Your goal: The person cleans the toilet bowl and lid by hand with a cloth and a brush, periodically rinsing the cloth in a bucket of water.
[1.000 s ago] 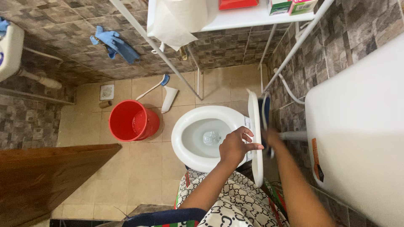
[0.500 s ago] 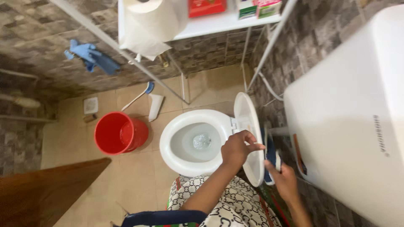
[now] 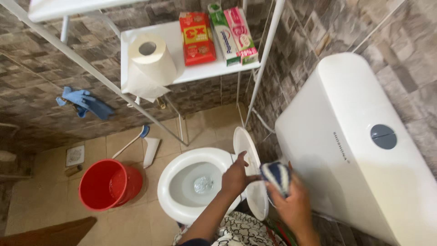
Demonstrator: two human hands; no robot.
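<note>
My left hand (image 3: 235,176) grips the raised toilet lid (image 3: 248,173) edge while my right hand (image 3: 293,205) clutches a blue-and-white cloth (image 3: 276,176) beside it

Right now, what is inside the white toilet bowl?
The white toilet bowl holds clear water at its drain. The left hand overlaps the bowl's right rim; the raised white seat hides the hinge side.

The left hand (image 3: 236,176) holds the raised toilet lid (image 3: 248,171) by its edge, above the open white toilet bowl (image 3: 191,182). The right hand (image 3: 293,207) grips a blue and white cloth (image 3: 276,175) just beside the lid (near the white cistern (image 3: 359,146)). A red bucket (image 3: 107,184) stands at the left on the floor.
</note>
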